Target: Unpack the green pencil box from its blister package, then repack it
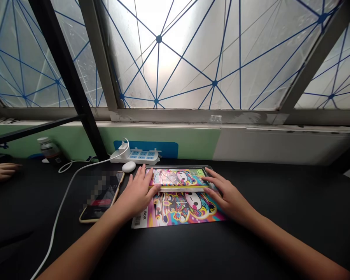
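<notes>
A colourful puzzle box [177, 178] with a cartoon face on it lies on the black table, resting on the far part of a matching colourful printed sheet [181, 212]. My left hand [137, 192] lies at the box's left end, fingers stretched along its edge and thumb touching its front side. My right hand [226, 194] rests at the box's right end, fingers spread and touching its corner. Neither hand is wrapped around the box.
A phone [100, 198] lies left of my left hand, with a white cable [61, 210] running to a charger in the power strip [137, 155]. A white earbud case [128, 166] sits behind. A bottle [49, 149] and another person's hand [1, 171] are at far left.
</notes>
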Available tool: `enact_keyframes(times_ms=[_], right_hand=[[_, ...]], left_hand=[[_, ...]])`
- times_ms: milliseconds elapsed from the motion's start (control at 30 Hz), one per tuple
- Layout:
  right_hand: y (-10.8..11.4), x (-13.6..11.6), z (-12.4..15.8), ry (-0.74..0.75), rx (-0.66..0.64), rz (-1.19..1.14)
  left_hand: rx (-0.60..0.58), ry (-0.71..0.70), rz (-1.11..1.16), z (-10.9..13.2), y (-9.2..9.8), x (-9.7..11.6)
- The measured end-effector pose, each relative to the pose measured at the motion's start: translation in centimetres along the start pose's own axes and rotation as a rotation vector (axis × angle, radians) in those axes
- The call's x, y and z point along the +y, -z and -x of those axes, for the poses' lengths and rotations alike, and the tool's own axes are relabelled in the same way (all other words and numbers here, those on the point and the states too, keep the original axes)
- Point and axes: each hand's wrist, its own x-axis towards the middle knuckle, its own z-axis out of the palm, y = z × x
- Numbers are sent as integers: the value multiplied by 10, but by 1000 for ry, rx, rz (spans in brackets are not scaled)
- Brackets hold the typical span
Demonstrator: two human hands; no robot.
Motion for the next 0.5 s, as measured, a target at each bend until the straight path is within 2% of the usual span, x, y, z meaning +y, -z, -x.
enact_keyframes(times_ms=[133,200,267,333,433,500], right_hand=[[2,-18,8,195,87,123],[3,-32,13,307,49,110],[2,-46,17,397,-82,65],[1,-56,19,424,-260,17],[1,-61,18,350,-481,-46],[2,-60,17,297,-562,-77]], left_hand=[[137,-92,-72,1,1,17],[205,-186,-71,-2,2,33],[236,-292,-78,-7,1,51],[209,-355,-84,-15,-3,66],[73,-340,-104,-27,-12,74],[-20,-323,-129,-32,-17,70]])
